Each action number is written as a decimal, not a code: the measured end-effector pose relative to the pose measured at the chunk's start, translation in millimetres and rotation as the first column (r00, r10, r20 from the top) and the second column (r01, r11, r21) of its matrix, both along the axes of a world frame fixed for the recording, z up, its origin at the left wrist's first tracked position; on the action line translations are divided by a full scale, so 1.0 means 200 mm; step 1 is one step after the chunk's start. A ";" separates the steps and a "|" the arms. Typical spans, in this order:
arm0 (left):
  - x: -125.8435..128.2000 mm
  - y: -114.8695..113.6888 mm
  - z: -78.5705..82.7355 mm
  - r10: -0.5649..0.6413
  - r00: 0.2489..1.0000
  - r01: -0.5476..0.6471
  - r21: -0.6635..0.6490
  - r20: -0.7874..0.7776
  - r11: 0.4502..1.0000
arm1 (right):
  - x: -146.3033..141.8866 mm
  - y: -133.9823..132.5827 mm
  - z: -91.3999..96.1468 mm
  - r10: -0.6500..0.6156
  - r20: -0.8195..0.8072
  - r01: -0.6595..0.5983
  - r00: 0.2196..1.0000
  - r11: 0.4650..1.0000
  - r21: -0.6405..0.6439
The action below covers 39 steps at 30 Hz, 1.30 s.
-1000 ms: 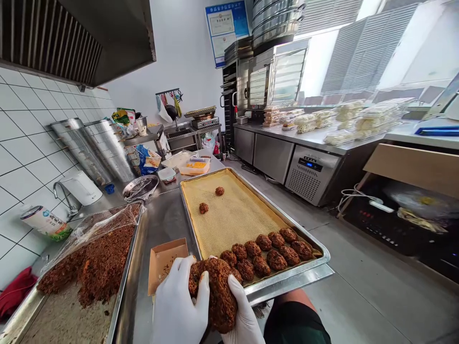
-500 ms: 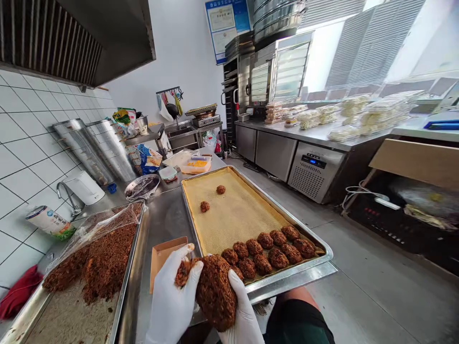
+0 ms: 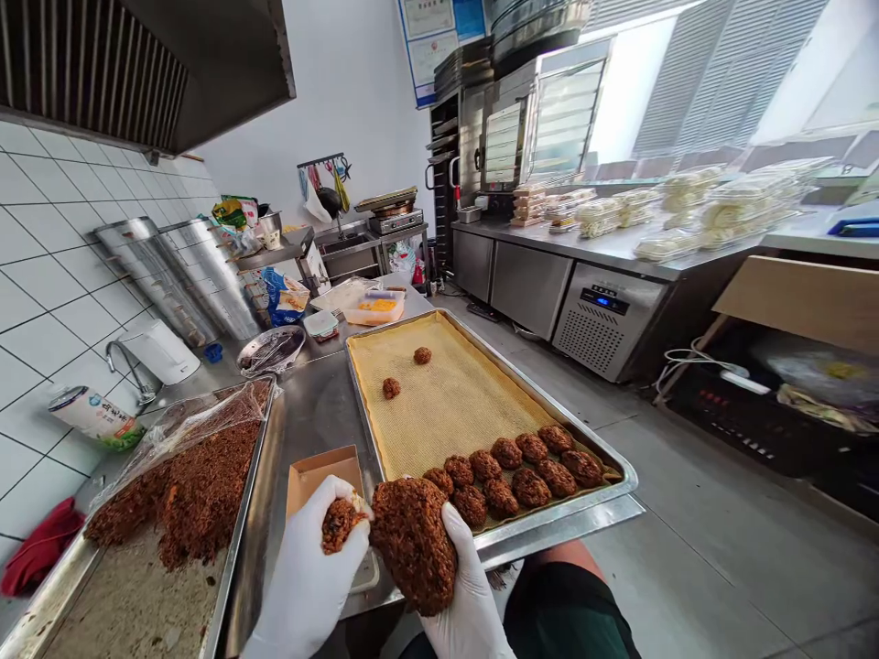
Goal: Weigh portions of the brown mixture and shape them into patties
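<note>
Both my hands wear white gloves. My left hand [image 3: 312,558] curls round a small lump of brown grainy mixture [image 3: 339,525]. In my right hand [image 3: 469,581] rests a much larger lump of the same mixture [image 3: 416,542], its edge close against my left fingers. Just beyond, a metal baking tray [image 3: 596,437] with a tan mesh liner [image 3: 439,403] carries two rows of brown balls [image 3: 506,452] along its near end. Two smaller balls [image 3: 421,355] sit apart near its far left. A brown cardboard box [image 3: 322,476] stands partly behind my left hand.
To the left, a large metal tray [image 3: 237,549] holds a heap of loose brown mixture [image 3: 199,499] partly under plastic film. A bowl [image 3: 273,351] and a plastic tub with orange filling [image 3: 375,307] stand farther back. Clear packed boxes [image 3: 748,206] line the right counter.
My left hand has drawn left, away from the big lump, with the small lump now separate in its fingers. My right hand still holds the big lump.
</note>
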<state>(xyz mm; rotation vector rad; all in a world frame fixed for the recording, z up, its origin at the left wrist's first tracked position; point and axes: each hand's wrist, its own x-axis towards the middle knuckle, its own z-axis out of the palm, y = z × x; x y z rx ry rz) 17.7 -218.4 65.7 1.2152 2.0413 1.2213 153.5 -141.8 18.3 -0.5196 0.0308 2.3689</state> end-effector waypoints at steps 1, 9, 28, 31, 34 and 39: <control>-0.01 -0.01 0.02 -0.019 0.999 0.019 -0.004 0.036 1.000 | 0.00 0.01 0.00 -0.002 0.004 0.002 1.000 1.000 0.002; -0.27 0.00 -0.01 0.044 0.997 -0.042 -0.027 0.070 0.999 | 0.04 0.09 -0.01 -0.085 0.030 0.087 0.996 0.995 -0.049; -0.48 -0.17 -0.09 0.444 0.874 -0.434 0.091 -0.198 0.896 | 0.03 0.09 0.02 -0.111 0.092 0.113 0.990 0.993 -0.018; -0.42 -0.16 -0.09 0.486 0.855 -0.468 0.132 -0.180 0.874 | 0.01 0.09 0.01 -0.102 0.106 0.105 0.989 0.994 -0.021; -0.39 -0.15 -0.08 0.477 0.848 -0.455 0.142 -0.233 0.879 | 0.00 0.09 0.02 -0.083 0.114 0.087 0.990 0.996 -0.027; -0.38 -0.16 -0.09 0.284 0.928 -0.265 0.109 -0.242 0.958 | -0.01 0.09 0.05 -0.062 0.100 0.064 0.993 0.998 -0.020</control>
